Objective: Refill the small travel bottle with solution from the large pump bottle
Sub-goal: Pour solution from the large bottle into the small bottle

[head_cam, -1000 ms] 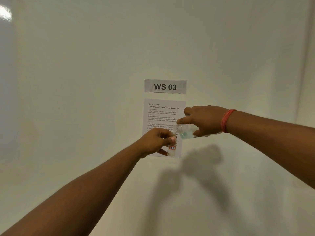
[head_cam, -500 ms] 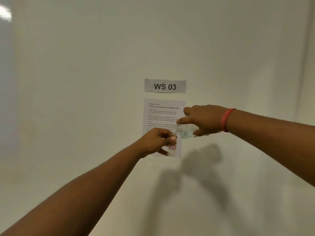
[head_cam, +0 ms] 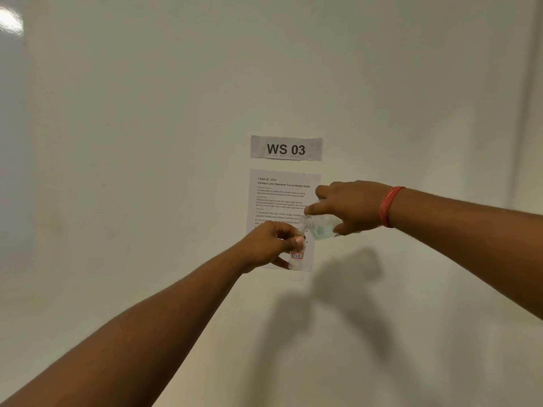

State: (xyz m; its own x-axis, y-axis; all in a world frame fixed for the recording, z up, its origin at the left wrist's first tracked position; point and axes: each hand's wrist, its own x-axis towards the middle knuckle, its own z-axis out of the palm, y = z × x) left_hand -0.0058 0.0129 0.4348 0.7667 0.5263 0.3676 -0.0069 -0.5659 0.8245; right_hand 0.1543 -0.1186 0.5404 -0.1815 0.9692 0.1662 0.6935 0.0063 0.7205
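Two bottles [head_cam: 296,257] [head_cam: 321,227], two hands [head_cam: 270,245] [head_cam: 352,205].

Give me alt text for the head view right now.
The right hand tips a clear large bottle, mouth uncapped, over the small travel bottle gripped upright in the left hand. Behind them on the white wall hang a "WS 03" sign and a task sheet.

Two bare forearms are seen, with no sleeves reaching into view. A band of red thread [head_cam: 389,206], wound in several thin strands, is worn around the wrist just behind the right hand [head_cam: 355,205]. The left hand [head_cam: 271,245] and its wrist are left unadorned, and short, unpainted nails are shown.
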